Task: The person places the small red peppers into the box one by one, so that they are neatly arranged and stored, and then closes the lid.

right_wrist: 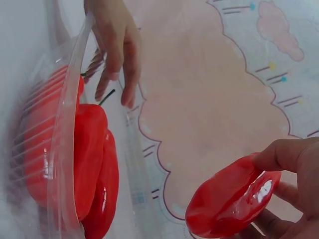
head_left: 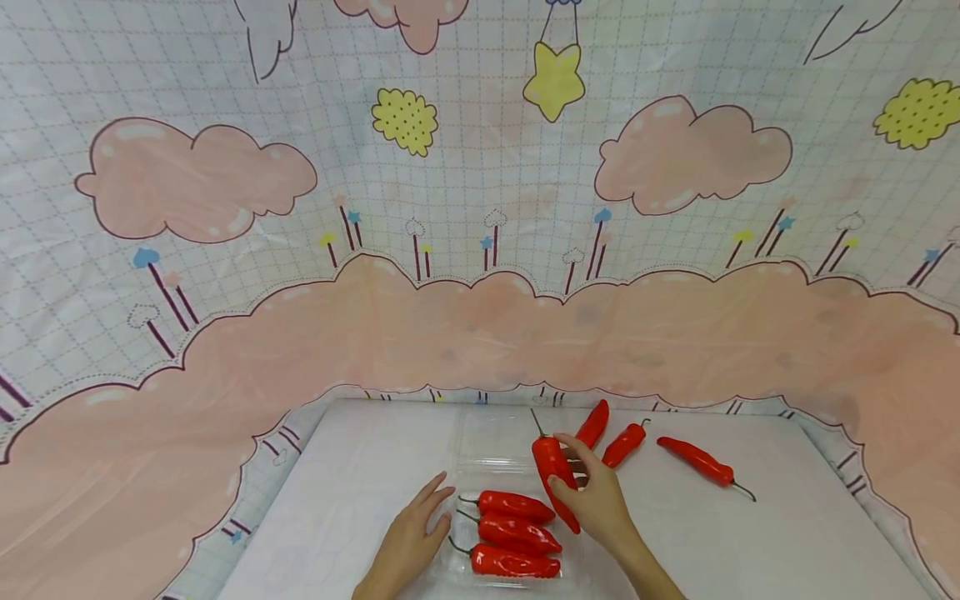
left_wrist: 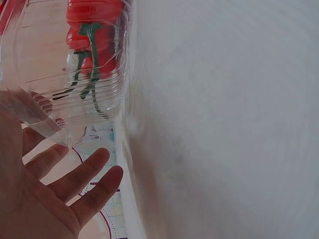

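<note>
Pepper (head_left: 551, 460) looks light, firm, slick; I'd hold the body, where my right grip (head_left: 600, 500) pinches; my left grip (head_left: 408, 535) is spread.

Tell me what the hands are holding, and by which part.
The right hand holds a red pepper by its body, not its stem; the left hand holds nothing.

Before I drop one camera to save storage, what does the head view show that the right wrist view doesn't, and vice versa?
Only the head view: three loose red chili peppers on the white tabletop, the green stem of the held red chili pepper, and a printed yellow star.
Only the right wrist view: a close, side-on look at the ribbed wall of the clear plastic container.
Both: the right hand gripping its pepper, the left hand, and red chili peppers in the container.
</note>
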{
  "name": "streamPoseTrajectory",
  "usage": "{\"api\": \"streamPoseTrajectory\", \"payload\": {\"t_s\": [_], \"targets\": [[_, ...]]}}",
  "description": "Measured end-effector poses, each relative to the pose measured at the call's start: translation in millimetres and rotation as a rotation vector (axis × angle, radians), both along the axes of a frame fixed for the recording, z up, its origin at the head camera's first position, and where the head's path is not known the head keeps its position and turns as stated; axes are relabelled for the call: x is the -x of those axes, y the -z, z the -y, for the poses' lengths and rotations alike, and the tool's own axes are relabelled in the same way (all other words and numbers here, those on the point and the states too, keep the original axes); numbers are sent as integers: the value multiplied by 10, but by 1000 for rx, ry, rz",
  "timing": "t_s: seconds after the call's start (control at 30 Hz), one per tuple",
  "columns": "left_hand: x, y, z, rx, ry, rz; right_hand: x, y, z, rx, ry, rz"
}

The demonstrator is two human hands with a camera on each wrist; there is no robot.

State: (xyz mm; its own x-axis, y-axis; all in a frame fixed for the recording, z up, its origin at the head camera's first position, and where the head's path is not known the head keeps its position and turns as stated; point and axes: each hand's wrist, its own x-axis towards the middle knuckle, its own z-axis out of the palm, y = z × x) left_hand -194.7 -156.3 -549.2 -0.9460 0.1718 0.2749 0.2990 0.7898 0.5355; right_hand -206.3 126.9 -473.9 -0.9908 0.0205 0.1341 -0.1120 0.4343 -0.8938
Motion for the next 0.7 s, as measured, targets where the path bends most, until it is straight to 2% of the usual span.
{"api": "streamPoseTrajectory", "payload": {"t_s": [0.23, 0.7], "targets": [[-1, -4, 1, -1, -3, 3, -4, 28, 53, -1, -69, -34], [14, 20, 22, 0, 6, 19, 49, 92, 132, -89, -191, 21]]}}
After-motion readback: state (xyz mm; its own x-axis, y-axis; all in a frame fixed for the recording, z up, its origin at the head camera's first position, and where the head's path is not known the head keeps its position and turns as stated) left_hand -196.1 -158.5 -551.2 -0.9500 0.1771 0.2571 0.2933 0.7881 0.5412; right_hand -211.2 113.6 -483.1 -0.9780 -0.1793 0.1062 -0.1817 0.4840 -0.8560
